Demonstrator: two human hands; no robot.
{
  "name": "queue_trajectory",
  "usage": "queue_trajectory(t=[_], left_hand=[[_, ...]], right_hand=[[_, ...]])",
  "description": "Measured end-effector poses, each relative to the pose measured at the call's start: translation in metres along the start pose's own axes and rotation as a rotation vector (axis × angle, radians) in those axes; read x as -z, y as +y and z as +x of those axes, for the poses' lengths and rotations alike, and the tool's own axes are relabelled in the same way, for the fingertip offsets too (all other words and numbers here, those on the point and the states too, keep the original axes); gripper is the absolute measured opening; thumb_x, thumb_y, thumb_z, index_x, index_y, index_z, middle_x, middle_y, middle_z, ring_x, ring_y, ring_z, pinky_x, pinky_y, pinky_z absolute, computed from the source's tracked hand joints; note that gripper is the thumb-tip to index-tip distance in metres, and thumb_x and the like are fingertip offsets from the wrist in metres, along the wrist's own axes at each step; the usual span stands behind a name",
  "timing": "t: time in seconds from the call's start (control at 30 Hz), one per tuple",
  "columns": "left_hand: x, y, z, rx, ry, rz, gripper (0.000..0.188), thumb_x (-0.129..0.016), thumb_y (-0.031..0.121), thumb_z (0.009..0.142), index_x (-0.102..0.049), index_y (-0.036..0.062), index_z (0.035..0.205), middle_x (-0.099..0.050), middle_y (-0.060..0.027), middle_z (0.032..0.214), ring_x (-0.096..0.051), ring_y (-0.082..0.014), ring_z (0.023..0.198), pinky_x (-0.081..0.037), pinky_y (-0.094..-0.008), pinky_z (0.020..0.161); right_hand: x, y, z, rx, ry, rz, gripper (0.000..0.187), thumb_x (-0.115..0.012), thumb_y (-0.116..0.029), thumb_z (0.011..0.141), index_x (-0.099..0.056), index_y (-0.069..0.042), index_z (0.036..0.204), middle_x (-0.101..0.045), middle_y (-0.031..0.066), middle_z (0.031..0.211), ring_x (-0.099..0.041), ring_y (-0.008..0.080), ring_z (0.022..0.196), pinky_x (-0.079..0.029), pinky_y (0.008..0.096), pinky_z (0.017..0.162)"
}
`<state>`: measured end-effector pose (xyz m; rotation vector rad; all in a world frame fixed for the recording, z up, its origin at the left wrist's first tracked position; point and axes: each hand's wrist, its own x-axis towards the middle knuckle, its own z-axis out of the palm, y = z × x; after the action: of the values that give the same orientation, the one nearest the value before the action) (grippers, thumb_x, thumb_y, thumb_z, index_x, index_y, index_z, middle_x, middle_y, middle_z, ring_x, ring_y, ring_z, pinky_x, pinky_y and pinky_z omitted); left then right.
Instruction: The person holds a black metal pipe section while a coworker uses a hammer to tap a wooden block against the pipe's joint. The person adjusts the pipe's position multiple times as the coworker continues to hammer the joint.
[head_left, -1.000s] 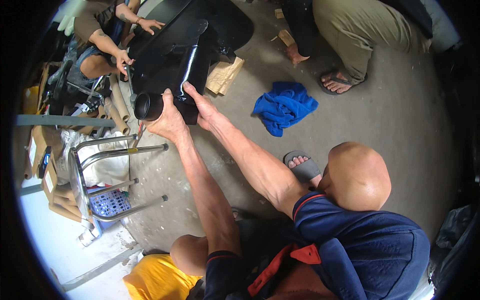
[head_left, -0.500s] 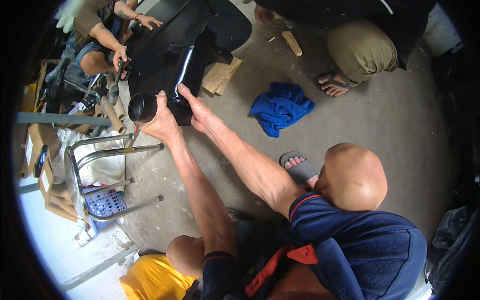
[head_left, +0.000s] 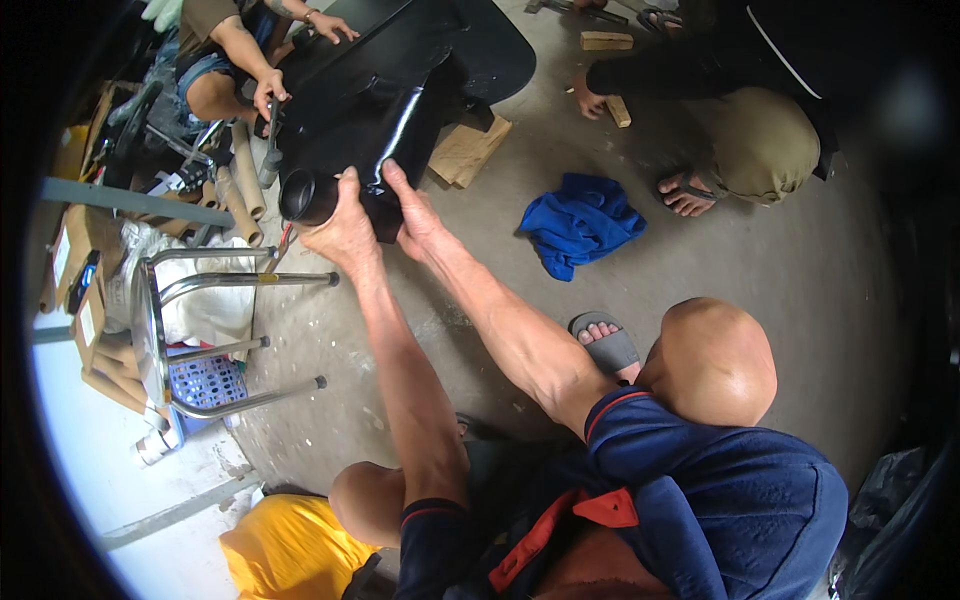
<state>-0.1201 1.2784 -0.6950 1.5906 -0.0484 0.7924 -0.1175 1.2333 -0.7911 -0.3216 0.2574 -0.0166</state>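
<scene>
A black tubular part (head_left: 306, 198) with a round open end sits in front of me. My left hand (head_left: 348, 236) is closed around it just behind that end. My right hand (head_left: 412, 216) grips the same part farther right, thumb along its top. A glossy black tube (head_left: 402, 125) runs from there up to a large black panel (head_left: 492, 52); whether they are one piece I cannot tell. Under the panel's edge lies a wood block (head_left: 472, 150). At the far left a co-worker's hand (head_left: 270, 90) holds a hammer (head_left: 272, 152); their other hand (head_left: 332, 27) rests near the panel.
A blue cloth (head_left: 582, 225) lies on the concrete floor right of my hands. A metal-legged stool (head_left: 150, 330) lies on its side at left, near cardboard tubes (head_left: 246, 172). Another person's hand (head_left: 590, 98) is by a small wood piece (head_left: 619, 111) at far right.
The whole view has shifted a little, so things sit farther right in it. My hands keep their hold. The person at far right now reaches a hand to a small wood piece.
</scene>
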Motion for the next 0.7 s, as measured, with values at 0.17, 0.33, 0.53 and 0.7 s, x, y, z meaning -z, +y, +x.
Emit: queue_trajectory(t=[0.17, 0.33, 0.53, 0.7], left_hand=[[-0.031, 0.021, -0.032, -0.068, 0.059, 0.023, 0.044, -0.088, 0.007, 0.075, -0.067, -0.0038, 0.112, -0.076, -0.0138, 0.102, -0.073, -0.0233, 0.091, -0.059, -0.0402, 0.082], [-0.059, 0.054, -0.082, -0.010, -0.025, -0.074, 0.057, -0.090, 0.012, 0.077, -0.057, -0.0030, 0.122, -0.071, -0.0144, 0.106, -0.071, -0.0238, 0.093, -0.058, -0.0394, 0.086], [-0.082, 0.083, -0.125, -0.061, -0.267, -0.038, 0.058, -0.089, 0.017, 0.075, -0.057, -0.0013, 0.120, -0.068, -0.0206, 0.107, -0.071, -0.0341, 0.096, -0.058, -0.0446, 0.084], [-0.090, 0.098, -0.143, -0.104, -0.356, -0.148, 0.052, -0.089, 0.017, 0.076, -0.063, -0.0030, 0.116, -0.065, -0.0221, 0.109, -0.068, -0.0409, 0.100, -0.058, -0.0479, 0.086]], right_hand=[[0.016, -0.038, -0.002, -0.059, -0.146, 0.008, 0.075, -0.079, -0.060, 0.090, -0.064, -0.003, 0.136, -0.071, 0.0097, 0.127, -0.069, 0.0228, 0.114, -0.055, 0.0401, 0.103], [0.036, -0.102, -0.020, -0.002, -0.202, -0.124, 0.055, -0.073, -0.052, 0.098, -0.068, -0.007, 0.129, -0.072, 0.0091, 0.122, -0.069, 0.0180, 0.109, -0.057, 0.0369, 0.100], [0.024, -0.188, -0.027, 0.228, -0.174, -0.506, 0.054, -0.072, -0.050, 0.099, -0.066, -0.006, 0.130, -0.071, 0.0089, 0.119, -0.068, 0.0186, 0.103, -0.058, 0.0360, 0.094], [0.000, -0.251, -0.017, 0.303, -0.175, -0.845, 0.053, -0.071, -0.048, 0.100, -0.065, -0.005, 0.131, -0.070, 0.0088, 0.117, -0.068, 0.0191, 0.098, -0.058, 0.0352, 0.088]])
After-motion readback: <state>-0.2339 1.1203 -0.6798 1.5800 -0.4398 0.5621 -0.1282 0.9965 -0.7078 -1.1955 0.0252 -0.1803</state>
